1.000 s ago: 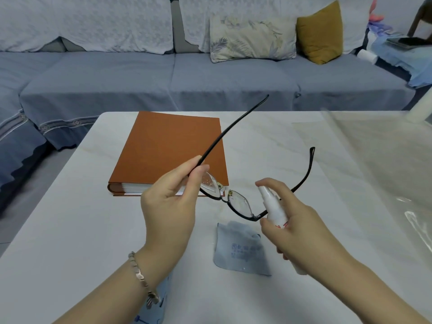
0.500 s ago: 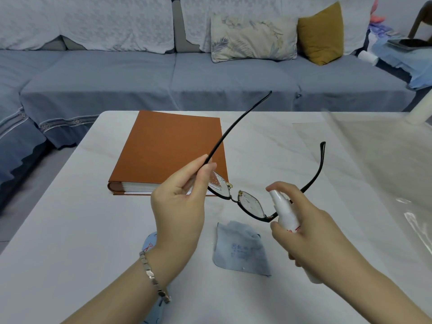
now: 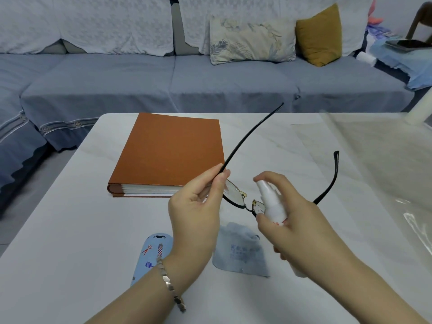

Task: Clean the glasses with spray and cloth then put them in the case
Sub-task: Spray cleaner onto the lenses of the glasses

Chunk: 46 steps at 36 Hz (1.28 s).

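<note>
Orange book (image 3: 170, 155) lies behind glasses (image 3: 236, 192); cloth (image 3: 238, 251) lies below.

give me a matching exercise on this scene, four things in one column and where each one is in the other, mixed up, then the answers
Things:
1. glasses
2. spray bottle
3. cloth
4. book

Places:
A. flat on the table, near edge, between the two forearms
B. in the right hand, nozzle at a lens
C. on the table, far left, closed
D. in the air, pinched by the left hand at one arm's hinge

Pairs: 1-D, 2-B, 3-A, 4-C
</note>
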Tool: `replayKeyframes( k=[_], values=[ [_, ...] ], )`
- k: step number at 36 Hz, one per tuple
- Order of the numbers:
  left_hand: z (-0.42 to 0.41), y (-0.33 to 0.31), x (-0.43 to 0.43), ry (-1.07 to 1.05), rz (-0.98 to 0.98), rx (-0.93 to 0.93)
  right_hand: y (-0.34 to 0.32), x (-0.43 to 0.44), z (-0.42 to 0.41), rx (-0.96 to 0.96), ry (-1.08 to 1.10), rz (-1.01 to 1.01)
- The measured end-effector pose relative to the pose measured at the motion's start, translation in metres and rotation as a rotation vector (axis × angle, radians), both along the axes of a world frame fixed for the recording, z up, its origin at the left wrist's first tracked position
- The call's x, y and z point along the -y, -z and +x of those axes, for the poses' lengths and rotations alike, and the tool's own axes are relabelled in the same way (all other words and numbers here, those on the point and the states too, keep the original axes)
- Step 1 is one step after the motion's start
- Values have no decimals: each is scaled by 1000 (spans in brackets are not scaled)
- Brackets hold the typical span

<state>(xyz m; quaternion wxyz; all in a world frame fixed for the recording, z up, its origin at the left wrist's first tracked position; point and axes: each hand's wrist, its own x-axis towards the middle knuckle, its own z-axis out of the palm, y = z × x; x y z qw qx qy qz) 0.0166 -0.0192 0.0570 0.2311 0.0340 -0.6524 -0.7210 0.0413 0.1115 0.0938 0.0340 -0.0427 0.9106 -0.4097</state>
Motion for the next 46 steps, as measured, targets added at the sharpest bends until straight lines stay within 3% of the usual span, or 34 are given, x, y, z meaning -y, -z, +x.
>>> replayKeyframes(
  k=[21, 30, 38, 43, 46],
  values=[
    [-3, 4, 7, -23, -24, 115, 17, -30, -1, 39, 67, 8],
    [-15, -2, 35, -106, -206, 133, 84, -78, -32, -174, 422, -147],
    [-13, -3, 41, -99, -272, 145, 129, -66, -57, -94, 452, -291],
    [-14, -2, 43, -104, -286, 179, 138, -70, -51, -2, 492, -221],
    [-16, 1, 45, -104, -285, 234, 131, -70, -46, -53, 519, -169]
  ],
)
